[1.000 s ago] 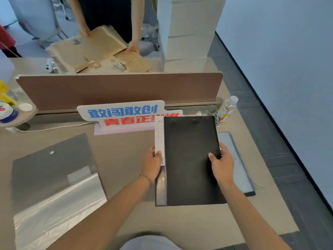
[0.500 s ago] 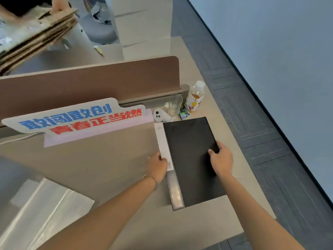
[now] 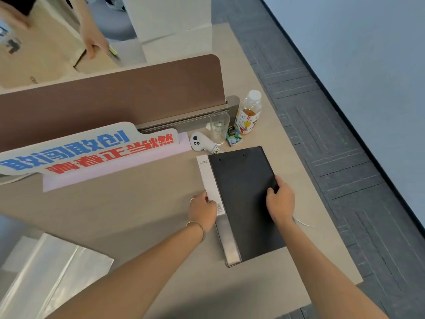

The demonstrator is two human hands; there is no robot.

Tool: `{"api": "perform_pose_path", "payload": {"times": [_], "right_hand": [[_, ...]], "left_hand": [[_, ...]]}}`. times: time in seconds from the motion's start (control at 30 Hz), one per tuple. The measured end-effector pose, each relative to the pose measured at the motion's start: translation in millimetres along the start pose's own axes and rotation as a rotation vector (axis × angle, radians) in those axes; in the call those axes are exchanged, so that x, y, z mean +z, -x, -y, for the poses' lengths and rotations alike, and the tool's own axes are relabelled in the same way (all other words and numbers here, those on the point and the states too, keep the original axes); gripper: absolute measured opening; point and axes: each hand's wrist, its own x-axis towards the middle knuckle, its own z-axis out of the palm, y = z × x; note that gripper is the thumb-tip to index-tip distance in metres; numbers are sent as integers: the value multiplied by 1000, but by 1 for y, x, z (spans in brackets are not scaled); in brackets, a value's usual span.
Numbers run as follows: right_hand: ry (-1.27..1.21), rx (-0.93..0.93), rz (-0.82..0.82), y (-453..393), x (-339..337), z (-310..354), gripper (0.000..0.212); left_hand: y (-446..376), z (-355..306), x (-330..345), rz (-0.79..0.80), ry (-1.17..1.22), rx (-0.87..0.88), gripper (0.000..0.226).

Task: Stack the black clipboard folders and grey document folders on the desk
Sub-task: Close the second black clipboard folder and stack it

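Note:
A black clipboard folder with a white label strip along its left spine lies flat on the beige desk, near the right edge. My left hand grips its left spine at the label. My right hand holds its right edge, fingers curled over it. Whatever lies under the folder is hidden. At the lower left, a grey document folder shows partly under shiny clear plastic sleeves.
Behind the folder stand a white controller, a clear glass, a small carton and a drink bottle. A blue-and-red sign leans on the brown divider. Another person's hand handles cardboard beyond it.
The view has swung right and the black folder now sits nearer the desk's right edge, covering the grey-blue folder seen beside it before. Both hands keep their hold.

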Motion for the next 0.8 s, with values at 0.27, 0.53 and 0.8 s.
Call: {"api": "perform_pose_path", "payload": {"times": [0.27, 0.53, 0.8], "right_hand": [[71, -91, -12, 6, -1, -3, 50], [7, -245, -23, 43, 2, 32, 46], [-78, -536, 122, 126, 44, 90, 49]], "left_hand": [[-1, 3, -3, 1, -15, 44, 46], [21, 10, -46, -94, -44, 246, 52], [53, 56, -124, -196, -56, 381, 53]]}}
